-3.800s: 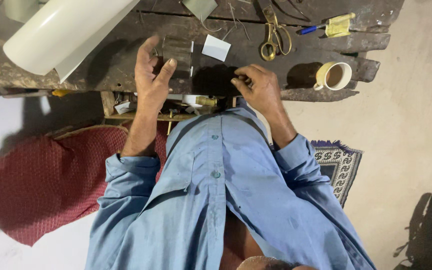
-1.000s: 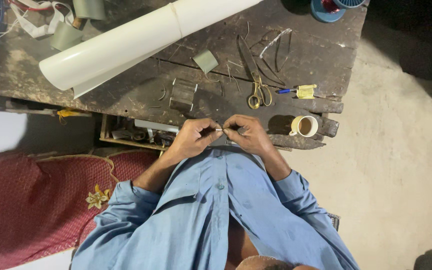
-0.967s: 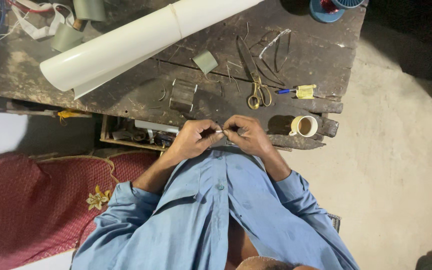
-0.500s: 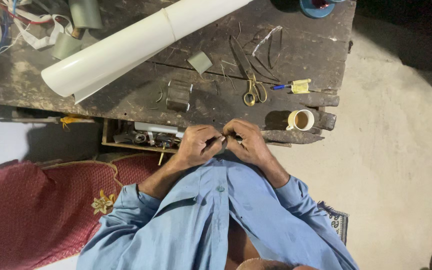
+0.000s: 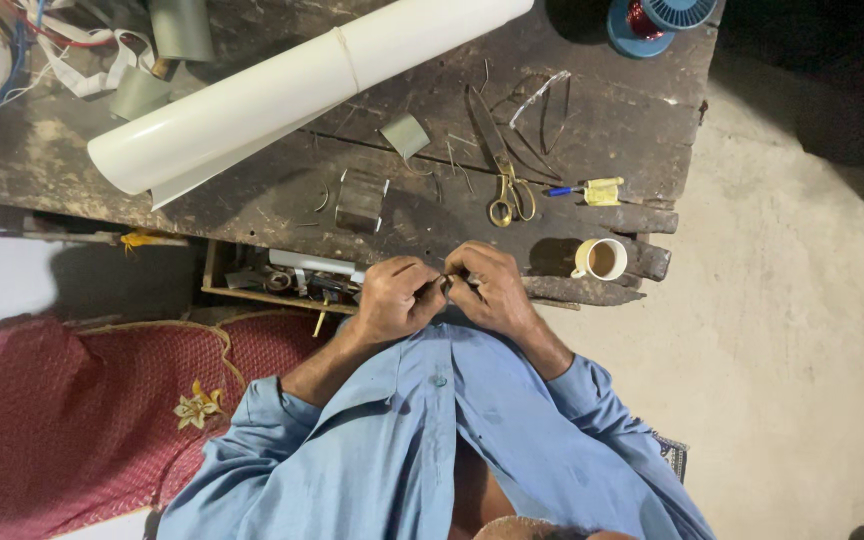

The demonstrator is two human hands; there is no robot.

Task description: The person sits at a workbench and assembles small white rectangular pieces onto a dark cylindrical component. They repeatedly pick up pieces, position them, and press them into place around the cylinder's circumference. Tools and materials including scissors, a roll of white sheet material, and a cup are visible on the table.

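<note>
My left hand (image 5: 395,297) and my right hand (image 5: 489,289) meet at the near edge of a worn dark wooden workbench (image 5: 252,200). Both pinch one small pale piece (image 5: 444,284) between the fingertips; it is mostly hidden by the fingers, so I cannot tell what it is. A bent grey metal clip (image 5: 361,199) lies on the bench just beyond my left hand. Yellow-handled scissors (image 5: 502,180) lie beyond my right hand. My blue shirt sleeves fill the lower view.
A long white roll (image 5: 292,85) lies across the bench. A cup (image 5: 602,258) stands right of my hands. A blue-handled tool with a yellow tag (image 5: 592,190), a spool of copper wire (image 5: 652,20), grey tubes and wires are farther off. An open drawer (image 5: 272,275) sits below; a red cushion (image 5: 62,420) at left.
Both hands came off the bench top and drew together at its near edge, closing on the small piece. The view has shifted so the bench sits a little lower.
</note>
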